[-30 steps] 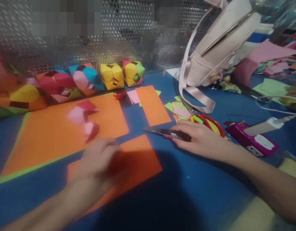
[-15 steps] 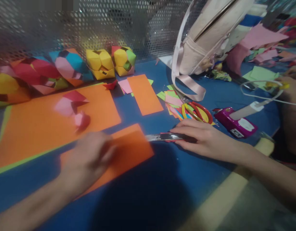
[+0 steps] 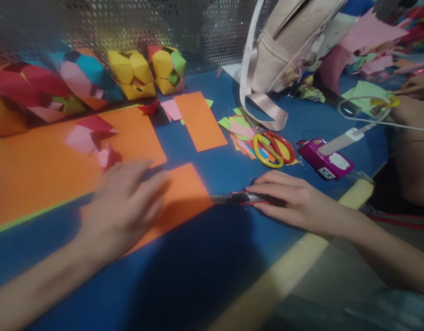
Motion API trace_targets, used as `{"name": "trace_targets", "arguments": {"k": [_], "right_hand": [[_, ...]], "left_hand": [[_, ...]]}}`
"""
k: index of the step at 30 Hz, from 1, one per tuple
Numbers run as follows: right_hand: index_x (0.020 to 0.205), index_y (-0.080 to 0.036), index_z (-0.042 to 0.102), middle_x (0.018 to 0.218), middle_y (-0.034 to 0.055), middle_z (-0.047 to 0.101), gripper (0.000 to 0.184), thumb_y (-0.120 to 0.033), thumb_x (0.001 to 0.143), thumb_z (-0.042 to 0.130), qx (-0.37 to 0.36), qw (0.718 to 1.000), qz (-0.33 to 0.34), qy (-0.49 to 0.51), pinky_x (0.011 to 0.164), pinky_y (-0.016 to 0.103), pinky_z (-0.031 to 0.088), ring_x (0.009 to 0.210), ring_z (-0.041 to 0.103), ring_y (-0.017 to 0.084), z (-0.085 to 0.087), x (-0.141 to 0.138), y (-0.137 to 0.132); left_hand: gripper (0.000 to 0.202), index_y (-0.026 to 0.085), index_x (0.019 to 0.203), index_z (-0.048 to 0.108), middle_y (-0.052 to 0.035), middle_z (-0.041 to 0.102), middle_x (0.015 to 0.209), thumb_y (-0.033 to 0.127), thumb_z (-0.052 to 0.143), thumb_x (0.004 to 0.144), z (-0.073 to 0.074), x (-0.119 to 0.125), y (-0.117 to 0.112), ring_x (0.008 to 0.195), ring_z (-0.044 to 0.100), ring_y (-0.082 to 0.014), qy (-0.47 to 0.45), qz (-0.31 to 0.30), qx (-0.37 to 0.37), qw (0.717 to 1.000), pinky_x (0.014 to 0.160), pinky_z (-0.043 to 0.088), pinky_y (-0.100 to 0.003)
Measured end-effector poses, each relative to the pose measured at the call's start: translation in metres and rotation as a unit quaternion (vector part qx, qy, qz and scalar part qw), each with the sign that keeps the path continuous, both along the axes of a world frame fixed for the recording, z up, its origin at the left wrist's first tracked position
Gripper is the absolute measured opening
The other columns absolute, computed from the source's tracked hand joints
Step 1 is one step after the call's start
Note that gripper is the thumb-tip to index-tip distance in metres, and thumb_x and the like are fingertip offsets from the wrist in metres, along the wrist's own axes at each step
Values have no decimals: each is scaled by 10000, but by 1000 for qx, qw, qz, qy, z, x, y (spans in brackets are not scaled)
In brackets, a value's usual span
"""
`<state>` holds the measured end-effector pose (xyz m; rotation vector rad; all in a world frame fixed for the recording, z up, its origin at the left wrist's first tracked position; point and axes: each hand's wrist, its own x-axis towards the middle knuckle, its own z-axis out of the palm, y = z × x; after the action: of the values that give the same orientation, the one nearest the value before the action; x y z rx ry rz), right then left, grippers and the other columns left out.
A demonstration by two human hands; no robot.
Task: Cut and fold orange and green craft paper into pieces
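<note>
Under my left hand [image 3: 127, 202] lies a folded-looking orange paper piece [image 3: 184, 193]; the hand is slightly blurred, its fingers apart and laid over the paper. My right hand [image 3: 287, 200] is closed around a utility knife [image 3: 244, 197], whose blade end points left and reaches the paper's right edge. Whether the blade touches the paper I cannot tell. Beyond my left hand, a large orange sheet [image 3: 136, 142] with green showing beneath it carries a small pink and red folded paper piece [image 3: 86, 134].
Folded paper balls [image 3: 131, 73] line the perforated metal back. An orange rectangle [image 3: 202, 122], paper scraps [image 3: 241, 128], scissors [image 3: 274, 149] and a purple device [image 3: 325, 158] lie on the blue table [image 3: 184, 285]. A pale bag [image 3: 277, 55] stands behind; another person's arm [image 3: 413, 147] is at right.
My left hand's fingers have spread out from a more curled pose over the orange paper. The view has shifted slightly; my right hand still holds the knife at the paper's edge.
</note>
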<state>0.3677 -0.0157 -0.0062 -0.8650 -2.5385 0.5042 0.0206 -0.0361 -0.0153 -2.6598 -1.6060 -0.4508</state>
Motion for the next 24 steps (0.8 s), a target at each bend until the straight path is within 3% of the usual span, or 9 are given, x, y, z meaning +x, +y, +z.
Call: {"name": "trace_targets", "arguments": {"k": [3, 5, 7, 12, 24], "right_hand": [[1176, -171, 669, 987, 100, 663, 235, -215, 970, 564, -6, 1000, -5, 4, 788, 316, 543, 936, 635, 181, 0, 0, -3], [1184, -185, 667, 983, 97, 663, 240, -215, 969, 566, -10, 1000, -10, 4, 797, 327, 545, 934, 632, 184, -1, 0, -4], [1186, -195, 667, 978, 96, 664, 243, -213, 966, 565, -11, 1000, -11, 4, 805, 334, 550, 931, 635, 187, -1, 0, -5], [1160, -185, 676, 963, 97, 669, 229, -198, 954, 578, 0, 1000, -14, 18, 782, 316, 555, 902, 637, 179, -3, -1, -9], [1153, -199, 696, 953, 83, 665, 239, -198, 935, 598, -50, 998, -28, 39, 719, 286, 553, 871, 627, 172, -5, 0, -15]], "left_hand": [[339, 303, 1261, 586, -31, 495, 1502, 240, 407, 981, -2, -6, 1, 1421, 388, -316, 42, -104, -14, 994, 1182, 207, -595], [369, 364, 1314, 568, 1, 494, 1516, 301, 398, 993, -8, -9, 4, 1445, 364, -319, 43, -171, -33, 984, 1183, 220, -587], [389, 410, 1347, 551, 18, 512, 1505, 381, 403, 989, -16, -12, 9, 1445, 371, -330, 27, -199, -47, 978, 1182, 231, -579], [405, 409, 1338, 583, 6, 524, 1499, 421, 388, 983, -29, -13, 14, 1431, 392, -342, 26, -181, -106, 977, 1193, 180, -595], [362, 373, 1245, 655, -23, 579, 1447, 423, 436, 960, -11, -4, 15, 1408, 424, -368, 35, -157, -156, 975, 1167, 208, -636]]}}
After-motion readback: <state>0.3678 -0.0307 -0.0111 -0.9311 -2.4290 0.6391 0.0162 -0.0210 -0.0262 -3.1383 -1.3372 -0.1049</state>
